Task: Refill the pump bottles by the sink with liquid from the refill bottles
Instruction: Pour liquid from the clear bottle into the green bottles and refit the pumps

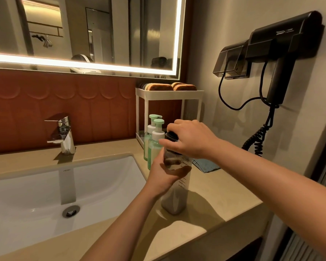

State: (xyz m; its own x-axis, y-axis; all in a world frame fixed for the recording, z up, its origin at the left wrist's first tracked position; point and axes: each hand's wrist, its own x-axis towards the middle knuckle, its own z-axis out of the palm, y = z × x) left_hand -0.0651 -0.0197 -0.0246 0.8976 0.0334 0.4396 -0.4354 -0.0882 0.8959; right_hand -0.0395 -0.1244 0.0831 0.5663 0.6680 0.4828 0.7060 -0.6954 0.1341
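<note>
Our left hand (161, 175) wraps the refill bottle (175, 196), steadying it on the counter (220, 202); our right hand (192, 138) clamps its cap (170, 136), likely to unscrew it.

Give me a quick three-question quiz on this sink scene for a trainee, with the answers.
1. True or false: the right hand grips the black cap of the clear refill bottle.
2. How many green pump bottles stand by the white rack? A one, B two, C three.
3. Fill in: the left hand holds the clear refill bottle by its ____.
Key: 1 true; 2 B; 3 body.
</note>
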